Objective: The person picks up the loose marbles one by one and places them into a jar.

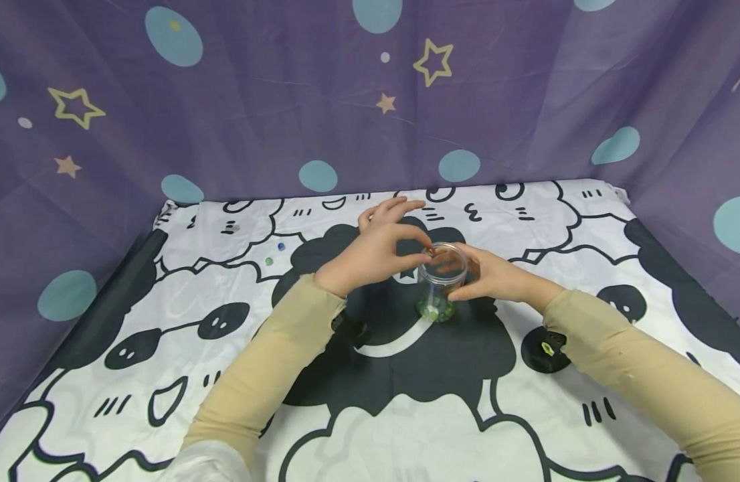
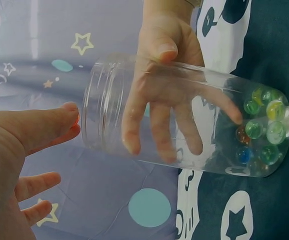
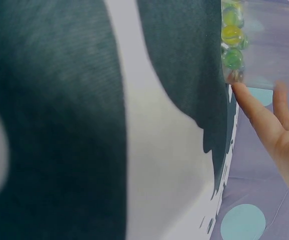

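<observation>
A clear jar stands upright on the dark part of the patterned cloth. Several glass marbles lie at its bottom, mostly green, with yellow, blue and brownish ones among them. My right hand holds the jar from the right, thumb on the near side and fingers behind it. At the open mouth is my left hand, its thumb and index finger pinching a small orange-red marble, mostly covered by the fingertips. The other left fingers stick out away from the jar.
A blue marble and a green marble lie on the cloth at the back left. Behind the table hangs a purple curtain with stars and dots, and more curtain runs along both sides.
</observation>
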A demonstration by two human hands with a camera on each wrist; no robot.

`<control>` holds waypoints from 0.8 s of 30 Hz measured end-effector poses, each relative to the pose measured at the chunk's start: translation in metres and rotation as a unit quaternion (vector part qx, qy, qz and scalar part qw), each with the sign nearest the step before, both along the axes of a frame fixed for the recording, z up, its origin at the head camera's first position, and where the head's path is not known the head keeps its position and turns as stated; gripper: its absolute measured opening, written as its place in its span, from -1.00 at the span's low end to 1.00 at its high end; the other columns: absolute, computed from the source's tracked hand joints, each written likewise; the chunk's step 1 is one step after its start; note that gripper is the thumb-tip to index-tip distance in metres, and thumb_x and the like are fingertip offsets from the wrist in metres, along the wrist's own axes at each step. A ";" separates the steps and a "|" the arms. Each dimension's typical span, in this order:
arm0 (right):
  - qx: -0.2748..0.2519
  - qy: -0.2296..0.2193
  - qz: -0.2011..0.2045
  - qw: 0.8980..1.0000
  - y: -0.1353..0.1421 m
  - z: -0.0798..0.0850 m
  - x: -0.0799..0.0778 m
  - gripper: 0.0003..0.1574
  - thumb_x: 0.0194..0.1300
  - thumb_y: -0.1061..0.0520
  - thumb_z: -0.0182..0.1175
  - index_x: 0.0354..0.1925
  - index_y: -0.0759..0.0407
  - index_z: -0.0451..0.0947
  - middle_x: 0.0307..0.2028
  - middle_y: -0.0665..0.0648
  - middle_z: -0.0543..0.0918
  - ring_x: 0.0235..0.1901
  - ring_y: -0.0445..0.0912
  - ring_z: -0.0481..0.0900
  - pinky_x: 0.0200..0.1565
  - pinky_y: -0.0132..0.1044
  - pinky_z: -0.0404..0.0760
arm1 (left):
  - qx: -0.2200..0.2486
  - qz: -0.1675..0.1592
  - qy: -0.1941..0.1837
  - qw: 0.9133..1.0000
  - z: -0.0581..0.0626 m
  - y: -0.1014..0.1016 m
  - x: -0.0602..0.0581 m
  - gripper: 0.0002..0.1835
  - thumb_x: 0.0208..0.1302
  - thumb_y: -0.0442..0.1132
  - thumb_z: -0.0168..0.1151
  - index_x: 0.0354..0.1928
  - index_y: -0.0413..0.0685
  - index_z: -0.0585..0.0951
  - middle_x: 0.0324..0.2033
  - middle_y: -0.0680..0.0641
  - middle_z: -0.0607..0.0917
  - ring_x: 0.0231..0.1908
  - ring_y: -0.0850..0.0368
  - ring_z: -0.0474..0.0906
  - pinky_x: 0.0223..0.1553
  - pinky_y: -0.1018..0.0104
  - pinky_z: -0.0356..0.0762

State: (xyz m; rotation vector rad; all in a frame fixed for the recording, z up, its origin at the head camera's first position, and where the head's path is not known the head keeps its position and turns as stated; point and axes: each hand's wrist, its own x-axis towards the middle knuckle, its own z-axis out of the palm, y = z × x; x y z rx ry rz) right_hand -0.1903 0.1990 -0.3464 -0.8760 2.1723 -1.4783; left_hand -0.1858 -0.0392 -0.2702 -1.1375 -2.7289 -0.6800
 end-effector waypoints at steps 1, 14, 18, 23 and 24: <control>0.000 0.000 0.000 1.000 0.000 0.000 0.000 -0.02 0.13 0.25 0.35 0.39 0.25 0.06 0.29 0.33 0.32 0.28 0.22 0.29 0.08 -0.10 0.51 | 0.000 -0.001 -0.001 1.000 0.000 0.000 0.000 -0.83 0.17 -0.05 0.34 -0.20 0.15 0.72 0.39 -0.07 0.24 0.45 -0.07 -0.12 0.29 -0.26 -0.25; -0.007 -0.007 0.004 1.000 -0.001 0.002 0.001 -0.05 0.14 0.32 0.31 0.40 0.22 0.06 0.29 0.34 0.30 0.27 0.24 0.29 0.02 -0.12 0.56 | 0.001 0.013 -0.008 1.000 -0.002 -0.007 0.002 -0.83 0.18 -0.07 0.34 -0.21 0.12 0.72 0.39 -0.06 0.24 0.45 -0.07 -0.11 0.30 -0.26 -0.26; -0.007 -0.006 0.002 1.000 -0.001 0.002 0.002 -0.06 0.13 0.29 0.33 0.39 0.17 0.10 0.29 0.29 0.31 0.26 0.20 0.31 0.05 -0.13 0.54 | 0.004 0.021 -0.014 1.000 -0.004 -0.011 0.001 -0.85 0.18 -0.07 0.34 -0.22 0.13 0.71 0.39 -0.05 0.24 0.45 -0.05 -0.11 0.30 -0.24 -0.26; -0.010 -0.006 0.002 1.000 -0.001 0.001 0.002 -0.06 0.13 0.26 0.35 0.38 0.17 0.11 0.29 0.29 0.31 0.26 0.20 0.32 0.06 -0.13 0.54 | 0.007 0.024 -0.029 0.999 -0.010 -0.017 0.002 -0.85 0.21 -0.07 0.31 -0.20 0.12 0.71 0.39 -0.07 0.24 0.44 -0.06 -0.09 0.30 -0.24 -0.26; -0.011 -0.007 0.003 1.000 -0.001 0.001 0.002 -0.06 0.13 0.26 0.34 0.38 0.18 0.10 0.29 0.29 0.31 0.26 0.21 0.32 0.06 -0.13 0.54 | 0.008 0.025 -0.032 0.999 -0.011 -0.019 0.003 -0.84 0.21 -0.07 0.30 -0.20 0.11 0.71 0.39 -0.08 0.23 0.44 -0.07 -0.09 0.29 -0.24 -0.26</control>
